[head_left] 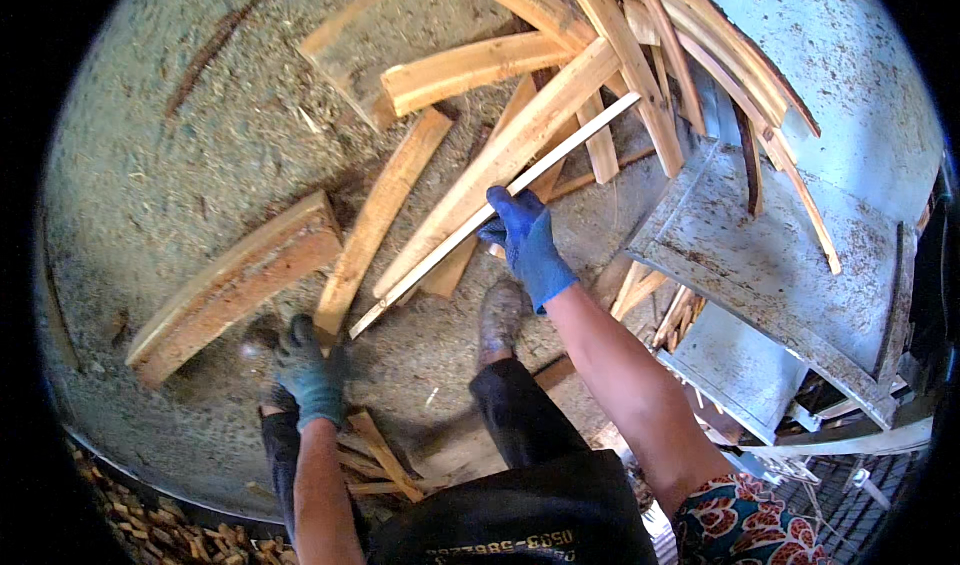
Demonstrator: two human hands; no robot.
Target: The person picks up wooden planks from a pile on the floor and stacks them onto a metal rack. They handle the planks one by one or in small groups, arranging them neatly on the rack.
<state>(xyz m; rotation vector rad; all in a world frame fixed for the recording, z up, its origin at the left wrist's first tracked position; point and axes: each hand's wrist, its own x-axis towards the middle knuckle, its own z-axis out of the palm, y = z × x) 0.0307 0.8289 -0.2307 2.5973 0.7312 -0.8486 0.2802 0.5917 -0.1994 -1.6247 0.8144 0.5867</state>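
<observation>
My right hand (522,240), in a blue work glove, is closed around a thin pale wooden strip (455,240). The strip slants from the upper right down toward my left hand. A wider plank (500,155) lies just behind it, nearly parallel. My left hand (308,373), in a grey-green glove and a little blurred, has its fingers apart and holds nothing that I can see. It is beside the lower end of a narrow board (385,225); whether it touches that board I cannot tell. A thick curved slab (235,285) lies to its upper left.
More planks (480,70) overlap in a pile at the top and upper right, some resting on a grey-blue metal surface (810,25). A raised metal tray (770,245) stands at the right. Sawdust covers the floor (250,95). Short wood offcuts (170,525) are heaped at the lower left.
</observation>
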